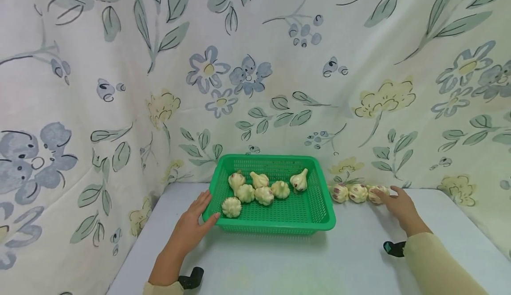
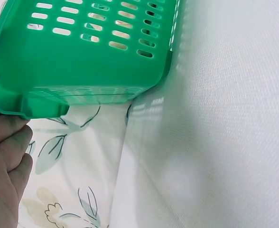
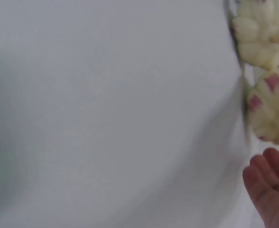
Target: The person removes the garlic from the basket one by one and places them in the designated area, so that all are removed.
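A green plastic basket (image 1: 271,227) stands on the white table with several garlic bulbs (image 1: 264,195) lying in it. My left hand (image 1: 195,222) rests at its left end, thumb by the front corner and fingers along the rim (image 2: 44,114). To the right of the basket, three garlic bulbs with purplish patches lie in a row near the cloth. My right hand (image 1: 401,208) is at the right end of this row, beside the rightmost garlic bulb (image 1: 375,194). In the right wrist view, the extended fingers (image 3: 253,183) are close to a garlic bulb (image 3: 271,108).
A floral cloth (image 1: 255,77) hangs behind the table and down its left side. The table's white surface (image 1: 271,268) extends in front of the basket. Dark wrist-camera straps show at the left wrist (image 1: 193,278) and right wrist (image 1: 394,249).
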The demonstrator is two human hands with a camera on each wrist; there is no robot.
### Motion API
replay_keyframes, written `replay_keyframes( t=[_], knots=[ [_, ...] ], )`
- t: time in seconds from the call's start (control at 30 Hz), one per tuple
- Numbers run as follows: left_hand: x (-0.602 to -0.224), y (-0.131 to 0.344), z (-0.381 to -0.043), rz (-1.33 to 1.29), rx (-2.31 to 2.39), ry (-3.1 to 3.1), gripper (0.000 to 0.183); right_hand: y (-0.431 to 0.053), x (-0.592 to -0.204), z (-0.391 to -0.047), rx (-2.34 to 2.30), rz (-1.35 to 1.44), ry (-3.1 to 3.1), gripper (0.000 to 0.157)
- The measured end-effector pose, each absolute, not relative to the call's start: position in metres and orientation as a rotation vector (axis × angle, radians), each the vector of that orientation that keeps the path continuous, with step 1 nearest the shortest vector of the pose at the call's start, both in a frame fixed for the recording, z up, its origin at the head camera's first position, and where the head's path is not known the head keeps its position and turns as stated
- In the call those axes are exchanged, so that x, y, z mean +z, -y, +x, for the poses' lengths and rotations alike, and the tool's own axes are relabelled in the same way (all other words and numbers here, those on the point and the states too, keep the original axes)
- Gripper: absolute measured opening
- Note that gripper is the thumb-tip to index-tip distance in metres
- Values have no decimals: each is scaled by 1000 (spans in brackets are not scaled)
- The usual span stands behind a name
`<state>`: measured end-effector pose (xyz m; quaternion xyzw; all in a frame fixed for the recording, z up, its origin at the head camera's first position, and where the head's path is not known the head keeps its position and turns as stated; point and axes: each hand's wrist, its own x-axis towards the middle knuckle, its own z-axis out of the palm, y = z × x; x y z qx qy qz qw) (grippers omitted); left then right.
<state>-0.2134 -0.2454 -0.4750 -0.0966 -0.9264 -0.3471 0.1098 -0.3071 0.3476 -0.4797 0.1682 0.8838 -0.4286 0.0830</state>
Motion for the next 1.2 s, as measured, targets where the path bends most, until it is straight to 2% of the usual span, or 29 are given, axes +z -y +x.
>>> replay_keyframes(
  t=[0.2,0.37,0.67,0.97,1.2],
  knots=[
    [-474,245,-214,-283,-1026,2728,75,-326,-455,-307,-1169,425,-2891,99],
    [-473,245,-213,-280,-1029,2730,75,-291,-436,-309,-1099,168,-3127,86],
    [-473,245,-213,-278,-1016,2726,75,-204,-399,-302,-1197,-231,-3172,75],
    [-473,245,-213,-267,-1025,2730,73,-121,-400,-291,-1305,-558,-3029,74],
    [-472,244,-212,-269,-1019,2730,72,-76,-408,-283,-1364,-599,-2938,70]
  ],
)
